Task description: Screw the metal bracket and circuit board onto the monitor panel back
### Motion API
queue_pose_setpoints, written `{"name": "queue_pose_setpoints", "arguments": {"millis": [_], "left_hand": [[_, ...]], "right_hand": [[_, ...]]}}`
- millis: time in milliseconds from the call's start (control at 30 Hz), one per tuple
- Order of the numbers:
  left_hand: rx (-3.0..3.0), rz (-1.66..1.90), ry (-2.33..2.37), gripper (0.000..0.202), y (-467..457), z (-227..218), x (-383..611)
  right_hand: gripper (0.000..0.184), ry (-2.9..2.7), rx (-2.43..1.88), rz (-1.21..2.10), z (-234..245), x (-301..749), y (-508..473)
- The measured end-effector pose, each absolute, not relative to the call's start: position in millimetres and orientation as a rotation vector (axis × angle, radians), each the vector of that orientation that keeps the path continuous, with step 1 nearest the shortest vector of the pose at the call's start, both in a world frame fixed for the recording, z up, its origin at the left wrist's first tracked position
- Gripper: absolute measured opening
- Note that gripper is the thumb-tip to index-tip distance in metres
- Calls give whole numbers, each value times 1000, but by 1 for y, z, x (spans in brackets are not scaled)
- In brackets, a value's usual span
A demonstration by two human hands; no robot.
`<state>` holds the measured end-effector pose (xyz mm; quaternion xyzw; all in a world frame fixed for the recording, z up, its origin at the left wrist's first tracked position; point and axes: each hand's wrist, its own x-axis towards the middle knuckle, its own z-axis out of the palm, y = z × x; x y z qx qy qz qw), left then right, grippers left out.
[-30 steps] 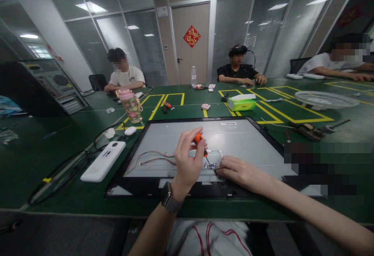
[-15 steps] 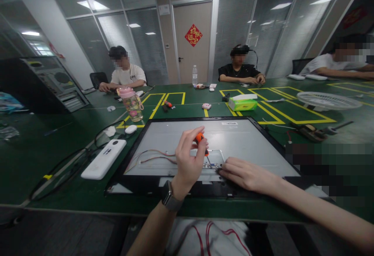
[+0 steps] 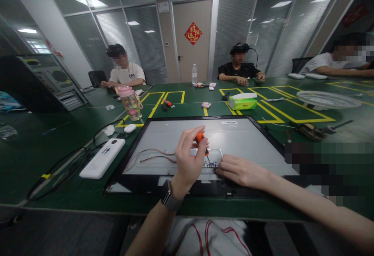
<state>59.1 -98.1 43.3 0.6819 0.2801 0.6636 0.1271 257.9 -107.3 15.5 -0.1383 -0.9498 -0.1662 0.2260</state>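
Note:
My left hand (image 3: 188, 152), with a watch on its wrist, is closed round the handle of an orange and black screwdriver (image 3: 200, 137). The thin shaft points down at a row of ports (image 3: 210, 165) on a small metal bracket. These sit on a flat display panel (image 3: 169, 131), a grey sheet in a black frame, lying before me. My right hand (image 3: 238, 169) rests low on the panel, its fingers together and tips at the right end of the ports. What those fingertips pinch, something small and dark, is unclear. Thin wires (image 3: 152, 158) run left from the bracket.
Left of the panel lie a white power bank (image 3: 103, 158) and black cables (image 3: 58, 178). Beyond are a pink-lidded bottle (image 3: 130, 103), a green tissue pack (image 3: 242, 102) and a computer case (image 3: 52, 80). A multimeter-like tool (image 3: 311, 131) lies right. Several people sit across the table.
My right hand has shifted slightly left along the ports. The screwdriver stays in my left hand at about the same spot. Across the table, a co-worker's hands have moved apart.

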Motion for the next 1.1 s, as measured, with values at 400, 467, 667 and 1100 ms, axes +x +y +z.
{"name": "queue_pose_setpoints", "arguments": {"millis": [400, 467, 667, 1100], "left_hand": [[1990, 1953, 795, 24, -98, 45, 61], [1997, 1952, 791, 25, -98, 46, 61], [2016, 1943, 818, 24, -99, 46, 61], [2053, 1943, 786, 24, -99, 46, 62]], "right_hand": [[38, -2631, -424, -440, 17, 258, -111], [39, -2631, -426, -434, 18, 258, -111], [39, -2626, -453, -406, 17, 257, -109], [33, -2660, -553, -201, 8, 261, -109]]}}
